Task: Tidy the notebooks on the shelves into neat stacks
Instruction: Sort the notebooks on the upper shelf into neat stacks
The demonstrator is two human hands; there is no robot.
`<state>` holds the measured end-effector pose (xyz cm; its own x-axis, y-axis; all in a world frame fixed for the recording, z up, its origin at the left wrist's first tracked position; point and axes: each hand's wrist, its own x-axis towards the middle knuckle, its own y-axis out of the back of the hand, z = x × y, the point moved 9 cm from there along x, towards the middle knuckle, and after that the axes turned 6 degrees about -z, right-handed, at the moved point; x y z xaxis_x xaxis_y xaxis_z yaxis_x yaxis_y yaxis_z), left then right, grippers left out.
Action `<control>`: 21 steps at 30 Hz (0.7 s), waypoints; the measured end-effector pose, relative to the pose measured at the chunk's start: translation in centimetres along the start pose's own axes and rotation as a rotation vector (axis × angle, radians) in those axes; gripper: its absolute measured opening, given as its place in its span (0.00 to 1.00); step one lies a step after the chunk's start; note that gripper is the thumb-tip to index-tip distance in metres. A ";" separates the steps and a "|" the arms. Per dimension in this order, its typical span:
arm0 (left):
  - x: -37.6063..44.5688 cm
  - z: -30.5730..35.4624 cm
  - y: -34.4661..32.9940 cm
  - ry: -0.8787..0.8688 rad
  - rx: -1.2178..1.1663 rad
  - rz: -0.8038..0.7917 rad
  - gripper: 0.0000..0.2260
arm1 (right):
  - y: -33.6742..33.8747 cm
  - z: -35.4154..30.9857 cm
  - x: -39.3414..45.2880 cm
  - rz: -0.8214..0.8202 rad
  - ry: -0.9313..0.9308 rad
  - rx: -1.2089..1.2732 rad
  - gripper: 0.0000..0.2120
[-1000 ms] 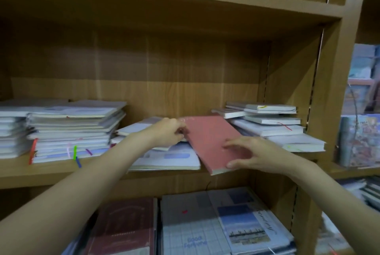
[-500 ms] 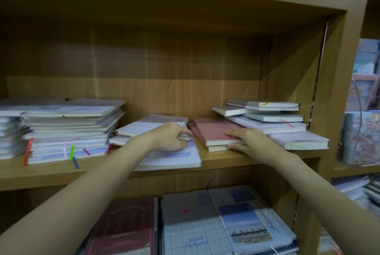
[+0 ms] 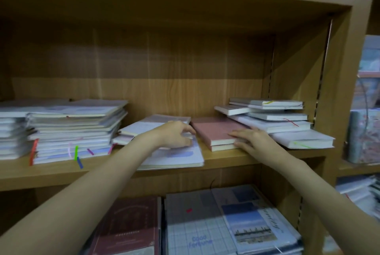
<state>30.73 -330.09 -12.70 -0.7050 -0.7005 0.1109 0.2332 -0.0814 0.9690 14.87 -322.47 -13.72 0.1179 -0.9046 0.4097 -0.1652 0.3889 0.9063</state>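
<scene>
A pink notebook (image 3: pixel 213 129) lies flat on another book on the middle shelf (image 3: pixel 61 172), its right side tucked under a crooked pile of white notebooks (image 3: pixel 277 119). My right hand (image 3: pixel 253 137) rests flat on the pink notebook's near right corner, fingers straight. To the left is a loose middle pile (image 3: pixel 144 125) of small white notebooks on a larger pale one (image 3: pixel 181 156). My left hand (image 3: pixel 176 134) lies on that pile, with fingers and thumb curled over the right edge of the small notebooks. A tall, fairly even stack (image 3: pixel 72 127) with coloured ribbons stands further left.
The shelf's upright side panel (image 3: pixel 339 90) closes the bay on the right. On the shelf below lie a maroon notebook (image 3: pixel 127 226) and grid-patterned notebooks (image 3: pixel 195 224). More stationery fills the neighbouring bay (image 3: pixel 364 135) at the right.
A second ago both hands held the pink notebook tilted in front of the shelf. It now lies flat on the shelf; my left hand has moved to the middle pile.
</scene>
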 end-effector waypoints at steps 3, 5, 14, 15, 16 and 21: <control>0.4 1.7 0.6 -0.055 -0.078 0.034 0.20 | 1.0 0.2 -0.7 0.080 -0.006 -0.031 0.16; 1.0 3.1 0.0 -0.090 -0.073 -0.011 0.23 | 2.1 0.7 -1.6 0.135 -0.018 -0.011 0.15; 3.6 5.4 -1.3 -0.136 0.250 -0.097 0.24 | 9.0 5.0 -2.2 0.314 -0.105 -0.035 0.12; 3.7 5.0 -1.1 -0.115 0.279 -0.111 0.24 | 9.4 5.3 -1.4 0.314 -0.112 -0.053 0.12; 3.8 4.4 -0.9 -0.092 0.281 -0.136 0.24 | 9.6 5.5 -0.5 0.307 -0.113 -0.082 0.13; 5.3 3.9 0.5 -0.082 -0.055 -0.176 0.23 | 6.4 3.7 5.7 0.096 -0.030 -0.480 0.22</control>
<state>24.46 -331.08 -10.73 -0.7895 -0.6125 -0.0391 0.1366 -0.2374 0.9618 10.86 -325.83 -5.96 0.0948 -0.8623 0.4974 0.2971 0.5014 0.8126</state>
